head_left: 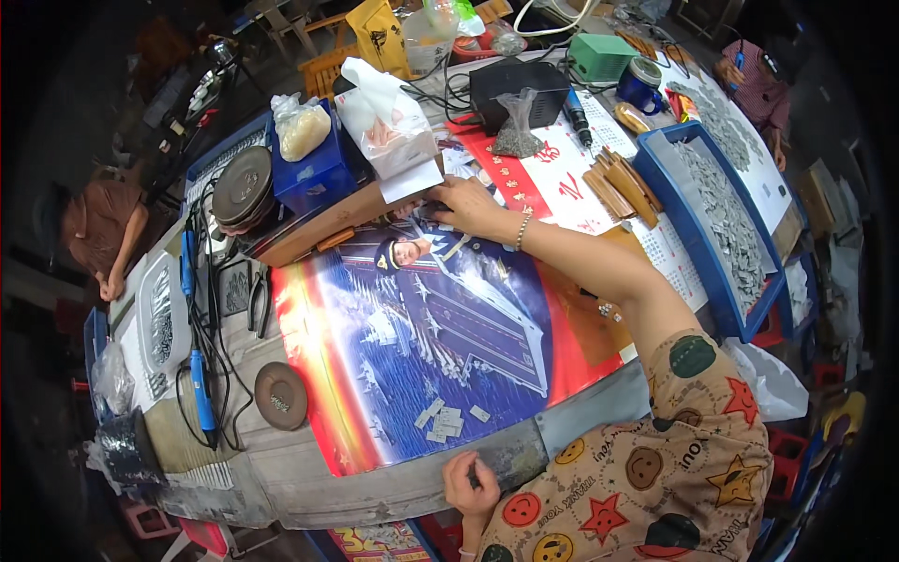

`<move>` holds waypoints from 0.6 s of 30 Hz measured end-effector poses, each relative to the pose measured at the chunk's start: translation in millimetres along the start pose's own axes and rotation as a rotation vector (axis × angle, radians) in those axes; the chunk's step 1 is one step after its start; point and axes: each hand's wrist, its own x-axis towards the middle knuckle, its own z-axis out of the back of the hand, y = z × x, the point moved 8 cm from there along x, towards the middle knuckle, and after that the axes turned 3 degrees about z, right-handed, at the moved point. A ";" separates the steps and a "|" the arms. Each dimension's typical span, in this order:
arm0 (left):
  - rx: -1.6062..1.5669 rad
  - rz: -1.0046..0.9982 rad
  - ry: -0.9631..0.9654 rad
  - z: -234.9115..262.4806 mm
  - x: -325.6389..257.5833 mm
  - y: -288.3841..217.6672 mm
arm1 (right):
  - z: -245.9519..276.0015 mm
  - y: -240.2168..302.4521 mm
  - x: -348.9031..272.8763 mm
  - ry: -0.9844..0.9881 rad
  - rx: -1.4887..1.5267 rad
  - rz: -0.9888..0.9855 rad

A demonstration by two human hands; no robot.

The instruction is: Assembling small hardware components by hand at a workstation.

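My right hand reaches across a glossy poster to its far side, beside a white paper flap under a tissue box. Its fingers are bent together and point down; what they hold, if anything, is hidden. At the near table edge my left hand is curled closed, with nothing visible in it. Just beyond it, several small flat grey metal pieces lie on the poster's near part. A brown round dish with small bits in it sits left of the poster.
A blue tray heaped with grey pieces stands at right, near wooden sticks. Pliers, blue-handled corded tools and a clear tub lie at left. A black box stands behind. Other people sit at far left and far right.
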 end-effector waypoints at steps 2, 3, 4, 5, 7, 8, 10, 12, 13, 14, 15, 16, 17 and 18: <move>-0.007 0.002 -0.001 0.6 -0.1 -0.1 | -6.9 2.3 3.3 -0.026 0.008 0.046; -0.007 -0.009 0.002 0.3 0.1 -1.1 | -9.3 -1.3 2.6 -0.025 0.007 0.044; -0.004 -0.018 0.004 0.6 0.0 -1.4 | -8.5 1.0 2.8 -0.035 0.001 0.067; -0.006 -0.015 0.004 0.9 -0.2 -1.1 | -7.9 3.0 2.3 -0.045 -0.006 0.088; -0.013 -0.009 0.003 0.9 0.0 -0.5 | -3.7 1.9 -0.4 -0.040 0.019 0.083; -0.016 -0.006 0.003 0.6 -0.5 1.2 | -1.5 1.5 -1.2 -0.038 0.045 0.078; -0.005 -0.008 0.006 0.1 -2.4 4.3 | -2.3 -3.2 -1.0 -0.024 0.043 0.079; -0.011 -0.007 0.012 -1.1 -1.7 5.5 | -4.3 -7.8 -0.4 -0.011 0.039 0.078; -0.007 -0.011 0.014 -0.3 -1.5 5.1 | -4.8 -7.5 0.9 -0.018 0.026 0.081; -0.005 -0.012 0.013 0.2 -1.7 5.0 | -5.0 -7.2 1.8 -0.025 0.014 0.084; -0.003 -0.002 0.016 0.4 -2.2 5.4 | -5.4 -7.3 1.9 -0.026 0.015 0.084; -0.003 0.009 0.020 0.1 -2.3 6.7 | -4.3 -6.7 1.4 -0.041 0.025 0.089; -0.004 0.010 0.022 0.0 -2.5 7.1 | -2.5 -6.1 1.0 -0.057 0.034 0.094; -0.004 0.012 0.022 0.1 -2.6 7.6 | -1.3 -6.2 1.0 -0.057 0.035 0.093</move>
